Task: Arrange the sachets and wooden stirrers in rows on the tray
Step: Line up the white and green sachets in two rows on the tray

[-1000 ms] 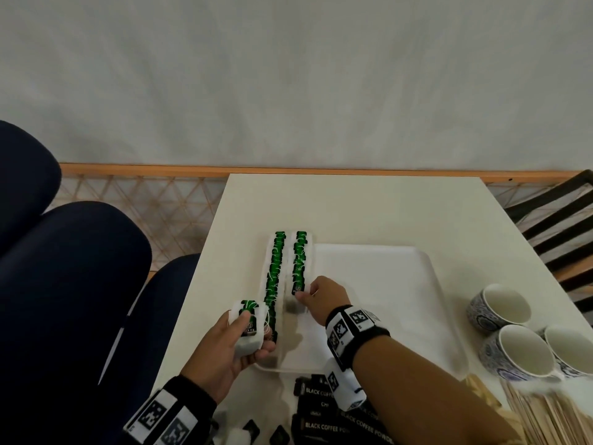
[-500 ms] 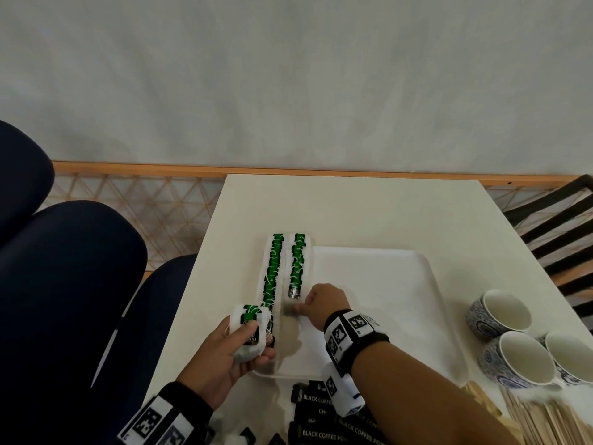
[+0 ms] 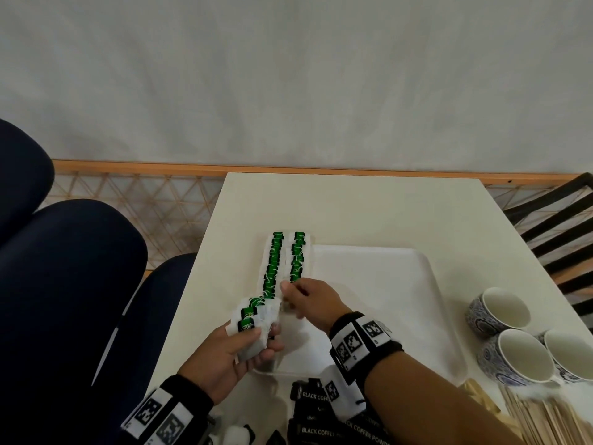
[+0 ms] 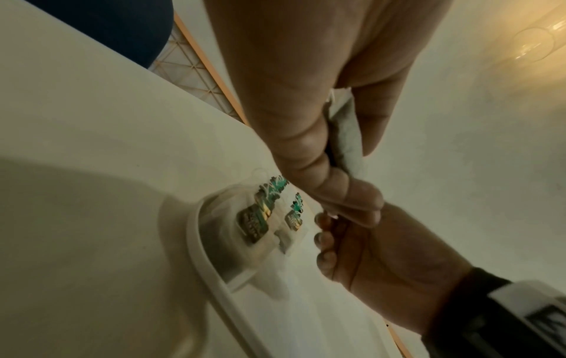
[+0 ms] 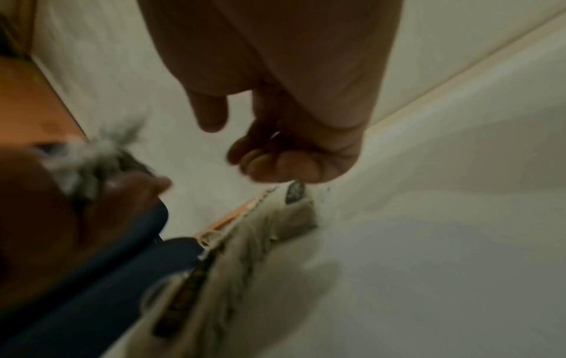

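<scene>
Your left hand (image 3: 234, 354) grips a spare stack of green tea sachets (image 3: 248, 319) as a feeder, while your right hand (image 3: 309, 300), fingers curled, appears to pinch one just beyond it, probably extending the tray (image 3: 401, 284) rows (image 3: 296, 255).

On my left wrist (image 3: 167, 412) I see a black band carrying white-framed square marker tags; my right wrist (image 3: 362, 343) at two o'clock wears the same, forearm bare.
</scene>
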A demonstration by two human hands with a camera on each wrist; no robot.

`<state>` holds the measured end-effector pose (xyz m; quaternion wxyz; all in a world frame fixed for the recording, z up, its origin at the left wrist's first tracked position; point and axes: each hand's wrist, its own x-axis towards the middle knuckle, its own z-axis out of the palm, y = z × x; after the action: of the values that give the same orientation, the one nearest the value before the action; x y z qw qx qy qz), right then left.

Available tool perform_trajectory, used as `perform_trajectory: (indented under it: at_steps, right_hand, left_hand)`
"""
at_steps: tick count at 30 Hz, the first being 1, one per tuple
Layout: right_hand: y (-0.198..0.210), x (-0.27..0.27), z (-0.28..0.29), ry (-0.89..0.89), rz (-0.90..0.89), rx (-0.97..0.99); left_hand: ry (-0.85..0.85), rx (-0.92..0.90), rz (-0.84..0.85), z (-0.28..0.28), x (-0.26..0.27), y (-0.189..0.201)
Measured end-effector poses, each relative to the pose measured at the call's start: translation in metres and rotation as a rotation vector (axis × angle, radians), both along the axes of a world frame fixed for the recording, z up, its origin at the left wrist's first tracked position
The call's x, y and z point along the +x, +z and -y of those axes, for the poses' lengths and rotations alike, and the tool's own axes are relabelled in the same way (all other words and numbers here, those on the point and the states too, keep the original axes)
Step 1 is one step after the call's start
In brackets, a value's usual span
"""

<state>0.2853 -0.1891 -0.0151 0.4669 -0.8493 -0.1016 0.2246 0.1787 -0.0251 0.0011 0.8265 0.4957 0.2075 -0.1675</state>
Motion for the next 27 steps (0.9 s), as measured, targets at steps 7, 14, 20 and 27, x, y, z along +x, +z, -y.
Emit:
perform_trajectory:
  at_steps: [7,14,20,27]
  right_hand:
    - [0.009,-0.016,0.003,0.083,-0.122,0.361]
    - [0.011,-0.018,0.007,0.011,-0.123,0.409]
    - [0.014,-0.018,0.006,-0.003,-0.118,0.431]
    - [-0.004,-0.004,0.018,-0.181,-0.078,0.18]
  left_hand:
    - [-0.003,-0.074,-0.031,0.002,0.003,0.002]
    - [0.078,-0.089,-0.031,-0.001,0.003,0.0]
    - [0.192,0.005,-0.022,-0.003,0.001,-0.002]
    - [0.235,0.046,-0.047,-0.009,-0.002,-0.003]
